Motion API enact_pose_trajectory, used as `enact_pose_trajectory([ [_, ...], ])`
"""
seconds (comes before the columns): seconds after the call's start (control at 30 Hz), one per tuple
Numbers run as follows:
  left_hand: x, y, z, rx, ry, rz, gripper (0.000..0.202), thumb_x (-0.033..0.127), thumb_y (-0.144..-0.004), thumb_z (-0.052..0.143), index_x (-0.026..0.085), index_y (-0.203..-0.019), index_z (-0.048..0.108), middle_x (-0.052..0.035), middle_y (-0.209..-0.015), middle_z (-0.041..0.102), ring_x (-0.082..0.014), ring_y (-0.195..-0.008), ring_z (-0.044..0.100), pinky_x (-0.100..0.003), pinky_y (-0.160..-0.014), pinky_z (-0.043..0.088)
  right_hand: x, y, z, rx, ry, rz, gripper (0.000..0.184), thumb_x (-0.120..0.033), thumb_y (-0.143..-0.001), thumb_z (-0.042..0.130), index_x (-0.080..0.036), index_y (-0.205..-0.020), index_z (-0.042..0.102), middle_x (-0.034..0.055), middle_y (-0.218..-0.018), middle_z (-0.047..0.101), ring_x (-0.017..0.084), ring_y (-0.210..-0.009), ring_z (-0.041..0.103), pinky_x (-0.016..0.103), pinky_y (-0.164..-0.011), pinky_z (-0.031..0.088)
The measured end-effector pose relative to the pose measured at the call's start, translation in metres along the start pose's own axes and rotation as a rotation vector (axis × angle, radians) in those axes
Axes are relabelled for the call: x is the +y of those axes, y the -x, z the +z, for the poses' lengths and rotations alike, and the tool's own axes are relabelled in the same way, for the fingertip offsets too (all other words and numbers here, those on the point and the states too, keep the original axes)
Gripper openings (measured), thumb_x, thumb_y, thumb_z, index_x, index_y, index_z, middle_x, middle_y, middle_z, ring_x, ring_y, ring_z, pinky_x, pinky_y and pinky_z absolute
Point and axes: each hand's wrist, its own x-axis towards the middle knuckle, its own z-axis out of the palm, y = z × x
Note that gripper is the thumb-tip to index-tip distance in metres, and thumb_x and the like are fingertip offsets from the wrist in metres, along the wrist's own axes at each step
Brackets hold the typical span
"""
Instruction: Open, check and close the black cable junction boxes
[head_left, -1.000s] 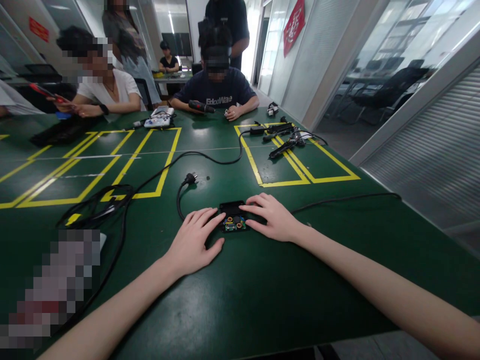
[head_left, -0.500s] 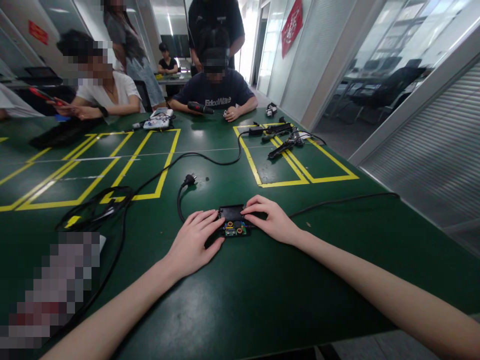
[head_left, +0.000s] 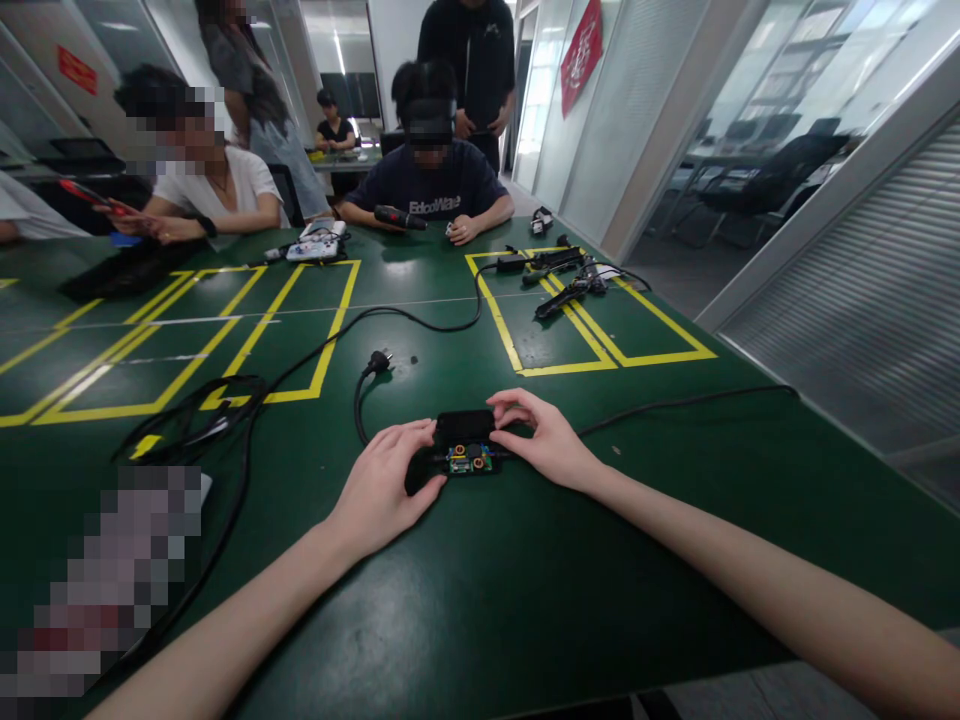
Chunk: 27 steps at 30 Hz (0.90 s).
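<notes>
An opened power adapter (head_left: 471, 461) lies on the green table, its circuit board with copper coils and blue parts exposed. Its black cover (head_left: 465, 428) is tilted up along the far side of the board. My right hand (head_left: 541, 440) pinches the cover's right edge between thumb and fingers. At the left end, my left hand (head_left: 390, 478) is curled round the adapter, fingertips at the cover's left edge and thumb by the near corner of the case. A black cord runs out of each side, and a plug (head_left: 379, 362) lies beyond the left hand.
Coiled black cable (head_left: 196, 412) lies at the left, above a blurred flat object (head_left: 112, 580). Black adapter parts (head_left: 562, 285) sit inside yellow tape marks at the far right. Across the table a person (head_left: 431, 180) holds a dark tool; others sit and stand behind.
The cover has tilted, so its hollow inside no longer shows. My left fingers have drawn back off the board to the left. The standing person at the back has shifted right.
</notes>
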Motion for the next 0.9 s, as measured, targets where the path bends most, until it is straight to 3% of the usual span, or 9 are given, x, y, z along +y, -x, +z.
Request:
enact_pose_trajectory([
  [0.07, 0.000, 0.001, 0.001, 0.015, 0.002, -0.005, 0.048, 0.020, -0.085, 0.073, 0.021, -0.131, 0.057, -0.0138, -0.130, 0.071, -0.0300, -0.121, 0.068, -0.051, -0.103, 0.058, -0.001, 0.000, -0.001, -0.011, 0.007, -0.020, 0.039, -0.020, -0.086, 0.069, -0.022, -0.125, 0.066, 0.0044, -0.105, 0.064, 0.016, -0.087, 0.071, 0.038, -0.090, 0.062],
  [0.27, 0.000, 0.001, 0.001, -0.017, 0.003, -0.030, 0.052, 0.022, -0.086, 0.071, 0.021, -0.136, 0.056, -0.0139, -0.133, 0.069, -0.0302, -0.122, 0.067, -0.051, -0.104, 0.057, 0.000, 0.000, -0.001, -0.013, 0.033, -0.032, 0.030, -0.019, -0.087, 0.070, -0.021, -0.116, 0.073, 0.0092, -0.118, 0.067, 0.017, -0.090, 0.072, 0.038, -0.090, 0.062],
  [0.47, 0.000, 0.001, -0.001, -0.028, 0.012, -0.036, 0.054, 0.023, -0.088, 0.070, 0.023, -0.140, 0.054, -0.0134, -0.134, 0.069, -0.0296, -0.123, 0.067, -0.050, -0.105, 0.056, 0.003, -0.001, 0.000, -0.022, 0.014, 0.019, 0.034, -0.019, -0.085, 0.071, -0.019, -0.119, 0.072, 0.0061, -0.102, 0.077, 0.020, -0.092, 0.074, 0.040, -0.093, 0.061],
  [0.9, 0.000, 0.002, -0.001, 0.007, 0.000, 0.004, 0.050, 0.022, -0.088, 0.072, 0.022, -0.135, 0.056, -0.0113, -0.124, 0.074, -0.0282, -0.112, 0.072, -0.046, -0.099, 0.059, -0.010, 0.000, -0.004, -0.054, 0.018, 0.018, 0.025, -0.034, -0.096, 0.062, -0.019, -0.114, 0.072, 0.0085, -0.106, 0.077, 0.023, -0.097, 0.074, 0.041, -0.092, 0.061],
])
